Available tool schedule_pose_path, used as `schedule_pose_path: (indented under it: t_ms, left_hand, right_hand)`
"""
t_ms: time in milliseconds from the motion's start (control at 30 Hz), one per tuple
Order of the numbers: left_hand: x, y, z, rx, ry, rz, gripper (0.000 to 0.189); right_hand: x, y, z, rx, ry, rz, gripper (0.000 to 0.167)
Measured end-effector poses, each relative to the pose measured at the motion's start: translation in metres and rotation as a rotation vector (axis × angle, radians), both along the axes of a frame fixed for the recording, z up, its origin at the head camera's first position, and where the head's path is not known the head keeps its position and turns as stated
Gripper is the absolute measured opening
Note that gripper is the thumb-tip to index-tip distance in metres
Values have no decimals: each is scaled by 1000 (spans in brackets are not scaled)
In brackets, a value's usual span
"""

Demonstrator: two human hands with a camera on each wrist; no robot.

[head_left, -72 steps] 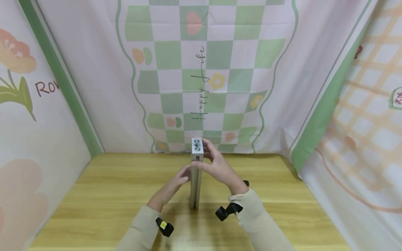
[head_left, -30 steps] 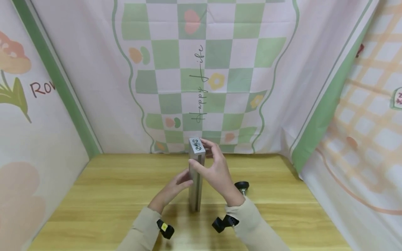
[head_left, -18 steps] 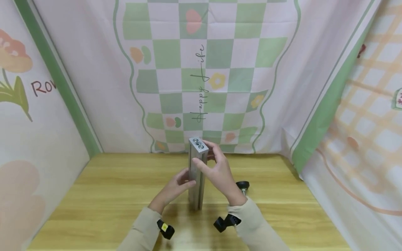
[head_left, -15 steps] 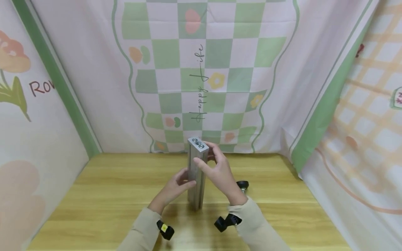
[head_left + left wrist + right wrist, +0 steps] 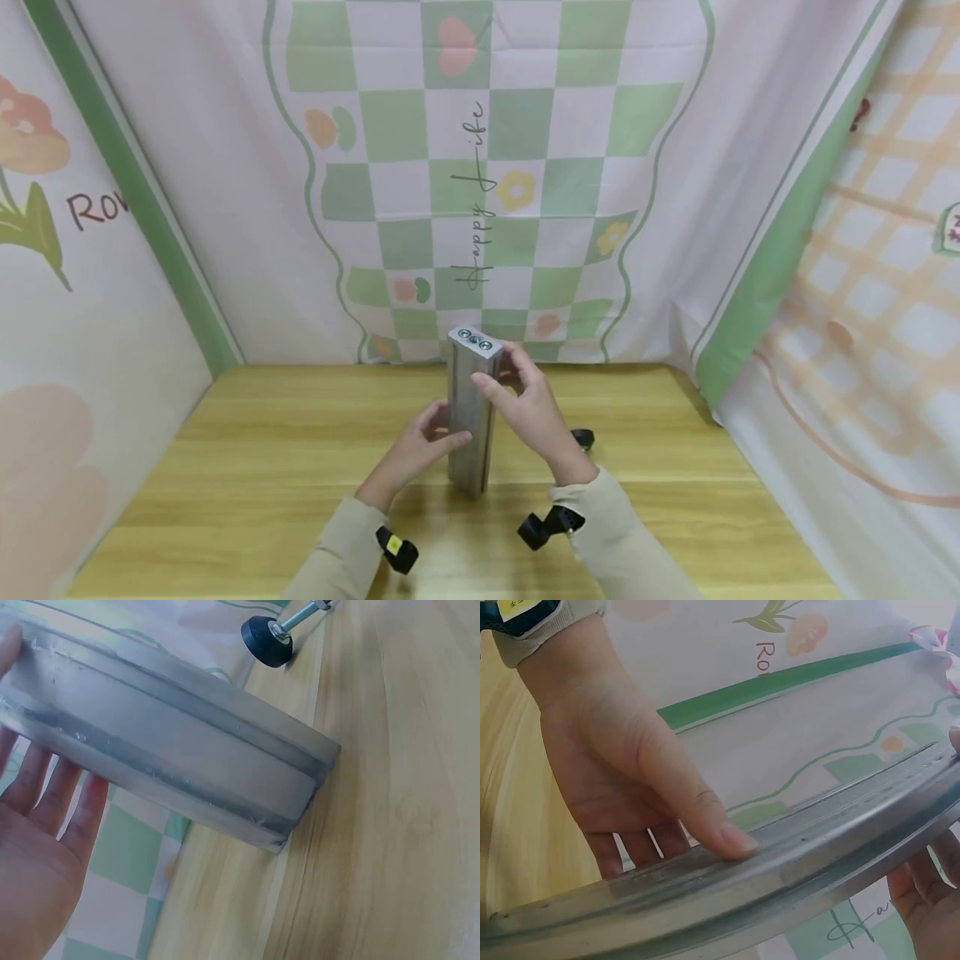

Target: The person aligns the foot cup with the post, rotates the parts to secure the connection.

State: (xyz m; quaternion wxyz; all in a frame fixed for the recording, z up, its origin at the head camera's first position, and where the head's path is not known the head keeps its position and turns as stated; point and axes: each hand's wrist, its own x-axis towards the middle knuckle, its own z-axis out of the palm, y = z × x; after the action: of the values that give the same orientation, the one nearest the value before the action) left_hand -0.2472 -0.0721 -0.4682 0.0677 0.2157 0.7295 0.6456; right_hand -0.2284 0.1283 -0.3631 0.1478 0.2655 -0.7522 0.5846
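An aluminium extrusion profile (image 5: 468, 392) stands nearly upright before me, three round holes or screws in its top end. My left hand (image 5: 412, 450) holds it around mid-height, thumb across the near face and fingers towards the far side. Higher up, my right hand (image 5: 534, 417) grips its right edge between thumb and fingers. The left wrist view shows the grooved lower part of the profile (image 5: 172, 735) and the left palm (image 5: 37, 862). Whether the bottom end touches the table cannot be told. In the right wrist view the left thumb (image 5: 731, 838) presses the profile.
On the wooden table (image 5: 285, 442), a black levelling foot (image 5: 266, 643) with a threaded metal stud lies beyond the profile, partly hidden by my right wrist in the head view. A printed curtain (image 5: 405, 192) closes off the back. Black devices (image 5: 396, 550) sit on both wrists.
The profile has turned about its long axis, so its broad face now shows towards me. My right hand has shifted slightly right with it; the left thumb lies further across the face.
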Motion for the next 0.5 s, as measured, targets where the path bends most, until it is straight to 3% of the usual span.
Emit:
schedule_pose_path:
  t_ms: [133,500]
  left_hand:
    - [-1,1,-3,12,21,24,47]
    - [-1,2,-8,-6,49,54,44]
  right_hand:
    - [-3,4,-4,-51,-51,27,33]
    - [-5,14,-6,-108,-132,96,37]
